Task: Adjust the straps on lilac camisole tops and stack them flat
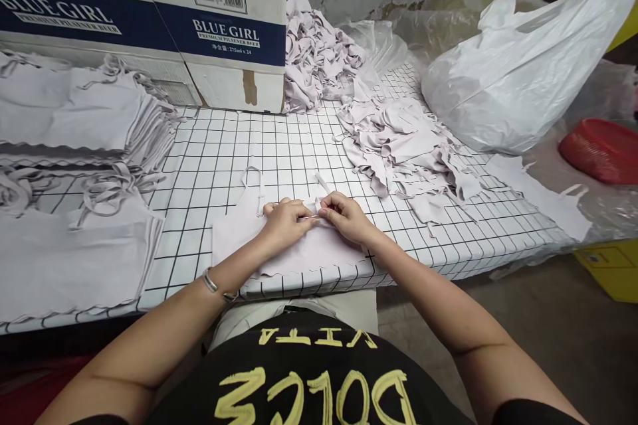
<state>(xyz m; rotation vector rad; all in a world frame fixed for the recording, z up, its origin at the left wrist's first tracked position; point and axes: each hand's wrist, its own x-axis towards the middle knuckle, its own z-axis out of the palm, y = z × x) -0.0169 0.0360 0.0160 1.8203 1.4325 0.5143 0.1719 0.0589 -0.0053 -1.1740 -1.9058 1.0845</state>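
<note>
A pale pink camisole point(294, 254) with thin straps lies flat at the table's front edge, directly before me. Both of my hands meet at its upper edge, close to one strap. My left hand point(286, 222) rests on the fabric, its fingers closed and pinching the cloth near the neckline. Just beside it, my right hand point(345, 214) pinches the same edge between thumb and forefinger. The small detail between my fingertips is too fine to make out. One strap point(253, 176) loops upward on the left of the garment.
Neat stacks of similar camisoles point(74, 259) lie at left, before a Blue Girl beer carton point(234, 73). Loose pink pieces point(399, 139) are heaped right of centre, with another pile point(319, 53) behind. A white plastic bag point(508, 80) and a red basket point(603, 149) stand at right.
</note>
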